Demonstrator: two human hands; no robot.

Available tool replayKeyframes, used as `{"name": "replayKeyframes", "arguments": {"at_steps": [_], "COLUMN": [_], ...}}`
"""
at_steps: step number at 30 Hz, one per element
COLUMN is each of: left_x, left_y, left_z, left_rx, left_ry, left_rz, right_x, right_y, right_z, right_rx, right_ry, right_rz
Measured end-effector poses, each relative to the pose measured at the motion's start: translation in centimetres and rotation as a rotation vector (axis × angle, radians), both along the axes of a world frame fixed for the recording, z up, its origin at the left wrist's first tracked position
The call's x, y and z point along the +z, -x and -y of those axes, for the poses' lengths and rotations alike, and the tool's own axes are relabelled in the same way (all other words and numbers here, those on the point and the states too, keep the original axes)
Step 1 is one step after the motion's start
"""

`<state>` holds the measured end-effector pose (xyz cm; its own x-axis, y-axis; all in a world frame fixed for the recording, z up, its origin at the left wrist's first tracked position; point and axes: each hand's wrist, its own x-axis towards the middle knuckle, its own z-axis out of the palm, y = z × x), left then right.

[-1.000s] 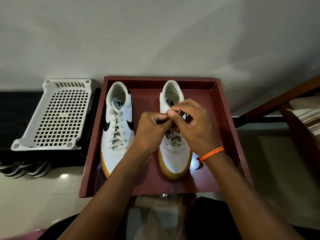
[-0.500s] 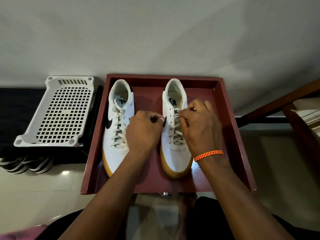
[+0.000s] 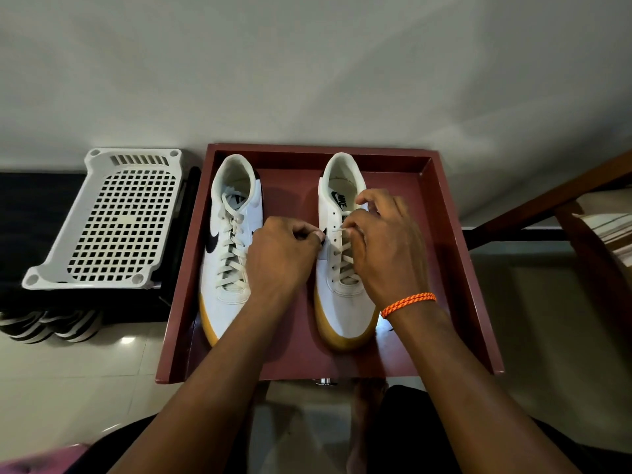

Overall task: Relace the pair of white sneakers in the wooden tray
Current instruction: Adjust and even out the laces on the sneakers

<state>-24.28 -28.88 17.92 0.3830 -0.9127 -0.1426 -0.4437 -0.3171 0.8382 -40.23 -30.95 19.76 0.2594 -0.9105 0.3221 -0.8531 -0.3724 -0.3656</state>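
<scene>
Two white sneakers with gum soles stand toes toward me in a dark red wooden tray. The left sneaker is laced to the top, its lace ends lying loose. The right sneaker has a cream lace crossed through the lower eyelets; the upper eyelets are bare. My left hand grips the right sneaker's left eyelet flap with curled fingers. My right hand, with an orange cord at the wrist, pinches the lace tip at an eyelet on the left row.
A white perforated plastic rack sits left of the tray on a black stand, with striped sandals beneath. A wooden frame stands to the right. A grey wall rises behind the tray, and pale tiles lie in front.
My hands have come apart from above the right sneaker. The left hand went down onto the shoe's left flap and the right hand brought the lace tip to an eyelet.
</scene>
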Motion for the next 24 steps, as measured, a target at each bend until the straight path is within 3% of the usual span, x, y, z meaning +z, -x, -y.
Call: {"name": "replayKeyframes", "arguments": {"at_steps": [5,12,16,24], "left_x": [-0.1,-0.2,-0.2,0.1], "left_y": [-0.1,-0.1,0.0,0.0], "left_z": [0.0,-0.1,0.0,-0.1], "left_rx": [-0.002,-0.003,0.0,-0.042], "left_ry": [-0.001,0.003,0.008,0.032], "left_rz": [-0.051,-0.069,-0.054,-0.023], "right_x": [-0.4,0.1,0.0,-2.2], "right_y": [0.3,0.2,-0.4,-0.2], "right_z": [0.5,0.2,-0.3,0.4], "right_rx": [0.045,-0.023,-0.032,-0.122], "right_ry": [-0.054,0.085,0.046,-0.208], "right_rz": [0.082,-0.179,-0.235,0.272]}}
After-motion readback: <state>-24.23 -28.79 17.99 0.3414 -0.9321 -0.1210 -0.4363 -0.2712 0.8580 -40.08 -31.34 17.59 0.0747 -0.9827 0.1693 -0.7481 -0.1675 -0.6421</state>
